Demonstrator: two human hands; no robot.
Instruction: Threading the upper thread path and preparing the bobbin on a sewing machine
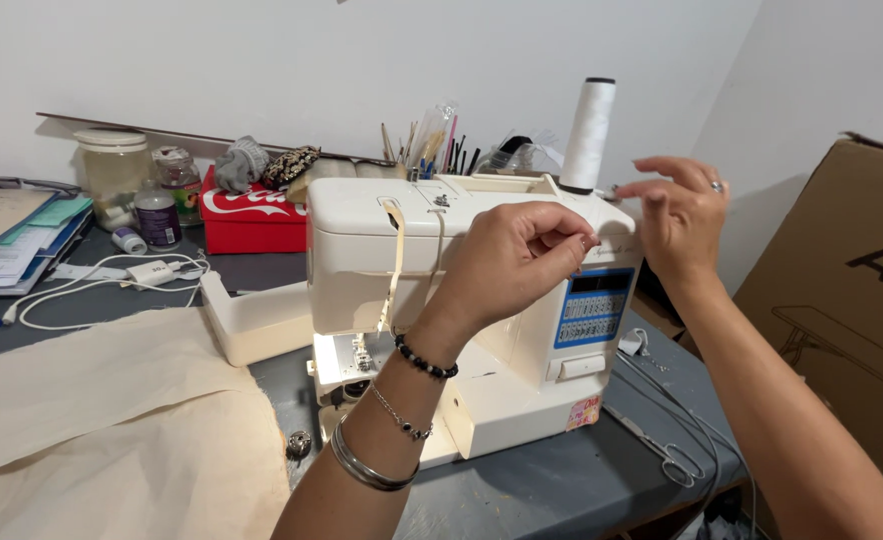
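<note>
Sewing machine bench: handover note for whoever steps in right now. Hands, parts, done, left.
Left hand: raised in front of the sewing machine, fingertips pinched together near its top right; any thread between them is too fine to see.
Right hand: at the machine's top right corner, just beside the white thread spool, fingers spread, holding nothing visible.
Parts: spool stands upright on top of the machine. Beige fabric lies to the left on the table, not under the needle. Scissors lie to the machine's right.
Done: spool mounted.
Left: threading path and needle, as far as can be seen; fabric not placed.
</note>
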